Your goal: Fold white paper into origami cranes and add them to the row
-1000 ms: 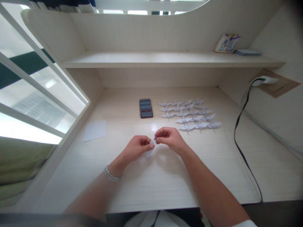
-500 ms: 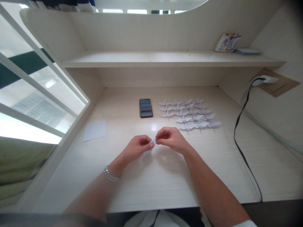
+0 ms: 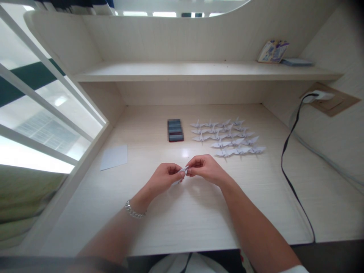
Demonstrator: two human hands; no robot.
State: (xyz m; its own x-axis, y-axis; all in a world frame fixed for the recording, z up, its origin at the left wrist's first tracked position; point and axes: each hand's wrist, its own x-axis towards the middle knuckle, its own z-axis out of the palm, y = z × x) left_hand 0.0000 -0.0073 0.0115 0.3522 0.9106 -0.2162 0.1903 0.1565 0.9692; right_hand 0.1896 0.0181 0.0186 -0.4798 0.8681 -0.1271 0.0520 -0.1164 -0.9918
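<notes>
A small folded piece of white paper (image 3: 182,173) is pinched between both hands just above the desk (image 3: 199,212). My left hand (image 3: 163,177), with a metal bracelet at the wrist, grips its left end with closed fingers. My right hand (image 3: 205,168) pinches the right end, fingers curled tight. Most of the paper is hidden by the fingers. Behind my right hand lie several finished white paper cranes (image 3: 227,137) in rows.
A dark phone (image 3: 175,130) lies flat left of the cranes. A flat white sheet (image 3: 114,156) rests near the desk's left edge. A black cable (image 3: 290,159) runs from a wall plug down the right side. A shelf above holds a small booklet (image 3: 272,51).
The paper hung lower under my left hand a second ago; now it is folded tighter and held level between the fingertips. Both hands stayed nearly in place.
</notes>
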